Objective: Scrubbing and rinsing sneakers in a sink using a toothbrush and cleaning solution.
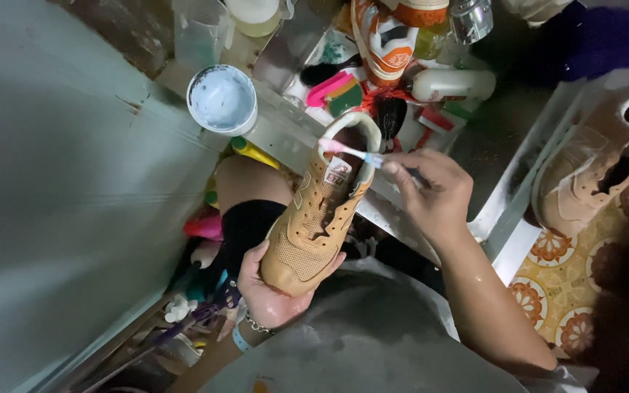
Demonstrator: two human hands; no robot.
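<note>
Left hand [271,287] comes up from below, palm up, fingers curled around the toe of a tan sneaker [318,218], cradling it, toe toward the person, over the bent knee [245,196]. Right hand [431,193] reaches in from the right, forearm angled up-left, fingers pinched shut on a pink toothbrush [351,151], head at the sneaker's collar near the tongue. White tub [221,100] sits up-left on a ledge, apart. A second tan shoe [591,175] lies far right.
</note>
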